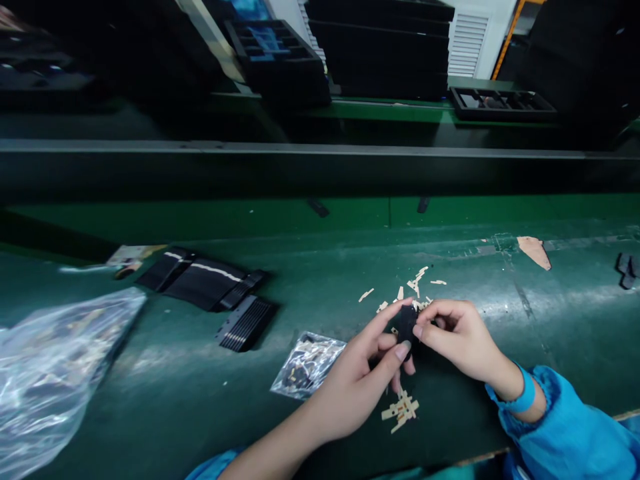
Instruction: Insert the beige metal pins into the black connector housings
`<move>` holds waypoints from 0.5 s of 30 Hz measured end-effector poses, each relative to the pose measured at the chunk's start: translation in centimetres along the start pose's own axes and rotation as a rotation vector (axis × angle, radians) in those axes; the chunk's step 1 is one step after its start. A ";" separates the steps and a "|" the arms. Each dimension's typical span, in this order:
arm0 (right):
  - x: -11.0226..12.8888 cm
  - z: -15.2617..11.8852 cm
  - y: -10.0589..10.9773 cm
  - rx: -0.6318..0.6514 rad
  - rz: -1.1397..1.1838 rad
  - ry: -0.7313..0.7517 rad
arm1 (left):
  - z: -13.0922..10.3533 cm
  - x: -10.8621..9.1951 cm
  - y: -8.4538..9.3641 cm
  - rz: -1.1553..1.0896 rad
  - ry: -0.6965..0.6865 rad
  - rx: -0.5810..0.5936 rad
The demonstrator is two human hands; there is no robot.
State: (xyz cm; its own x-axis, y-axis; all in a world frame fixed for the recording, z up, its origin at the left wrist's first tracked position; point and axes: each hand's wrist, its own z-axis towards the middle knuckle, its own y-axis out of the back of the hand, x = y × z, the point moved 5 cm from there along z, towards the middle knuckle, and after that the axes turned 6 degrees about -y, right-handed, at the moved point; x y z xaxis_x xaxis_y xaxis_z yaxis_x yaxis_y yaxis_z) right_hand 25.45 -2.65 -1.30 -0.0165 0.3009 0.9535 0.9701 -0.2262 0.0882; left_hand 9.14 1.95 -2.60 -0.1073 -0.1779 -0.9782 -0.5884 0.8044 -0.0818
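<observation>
My left hand (367, 373) grips a small flat black plastic part (408, 328) upright between thumb and fingers. From the right, my right hand (457, 333) pinches at that part's edge with thumb and forefinger; whether a tiny piece sits between those fingertips is hidden. Beyond my hands lie several thin cream-coloured strips (414, 283) scattered on the bench. A small pile of similar cream pieces (401, 410) is just below my left hand. Left of that hand rests a small clear plastic bag (307, 365) with small parts inside.
Stacked black parts (200, 279) and a ribbed black block (246, 323) lie on the green bench (180, 400). A large clear bag (65, 373) covers the left side. A tan scrap (535, 252) and a black piece (627, 270) lie right. Behind the ledge stands a compartment tray (503, 103).
</observation>
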 end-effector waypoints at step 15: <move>0.1 0.1 -0.1 -0.016 0.049 -0.020 | 0.0 -0.2 0.0 0.090 -0.012 -0.035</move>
State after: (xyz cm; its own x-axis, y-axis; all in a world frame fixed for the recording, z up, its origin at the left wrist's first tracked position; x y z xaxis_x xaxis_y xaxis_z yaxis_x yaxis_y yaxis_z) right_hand 25.37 -2.46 -1.26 0.0358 0.3073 0.9509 0.9655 -0.2563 0.0465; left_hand 9.21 1.97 -2.40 -0.1514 -0.0992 -0.9835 -0.6045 0.7965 0.0127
